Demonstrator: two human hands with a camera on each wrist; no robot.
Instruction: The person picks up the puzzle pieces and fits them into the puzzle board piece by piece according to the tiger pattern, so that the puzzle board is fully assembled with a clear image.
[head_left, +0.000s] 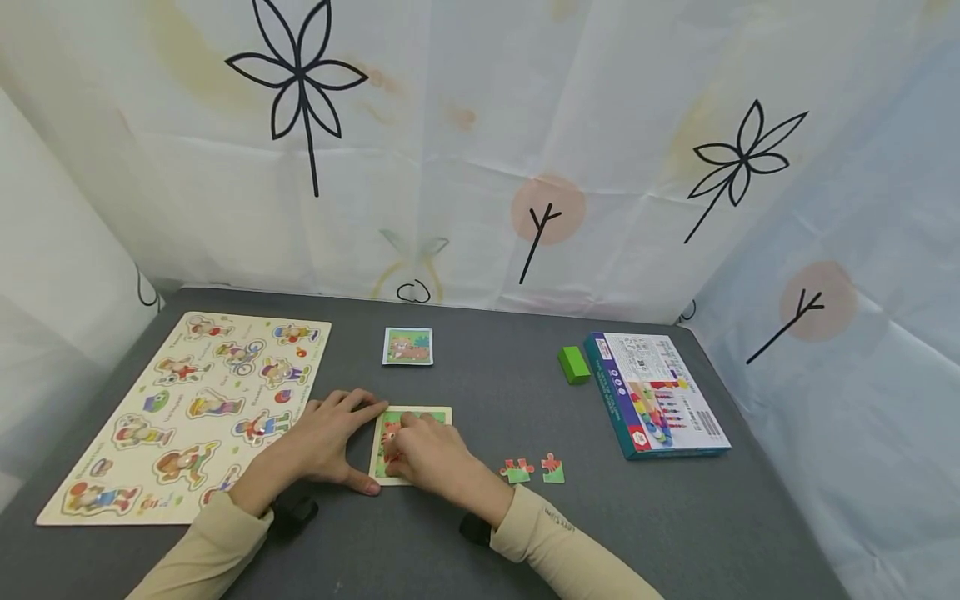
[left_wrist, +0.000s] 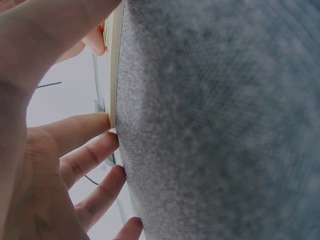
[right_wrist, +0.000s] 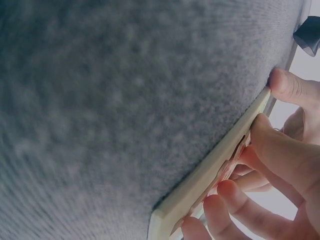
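Observation:
A small puzzle board (head_left: 411,411) with a pale rim and a green and red picture lies on the dark grey table. My left hand (head_left: 330,437) spans its left edge, index fingertip touching the far left corner and thumb by the near one; its fingers (left_wrist: 95,200) look nearly straight. Over the board, my right hand (head_left: 431,454) has bent fingers on the picture. Its thumb rests at the pale rim (right_wrist: 215,165), close to some red pieces (right_wrist: 225,172). Whether it pinches one is hidden. To the right lie two loose puzzle pieces, one wider (head_left: 517,471) and one narrower (head_left: 552,468).
A large cream board of cartoon figures (head_left: 213,437) covers the left side, partly behind my left forearm. Farther back lies a small square picture card (head_left: 408,347). A green block (head_left: 573,365) is beside a teal-edged box (head_left: 660,396) at the right. White curtains (head_left: 450,150) surround the table.

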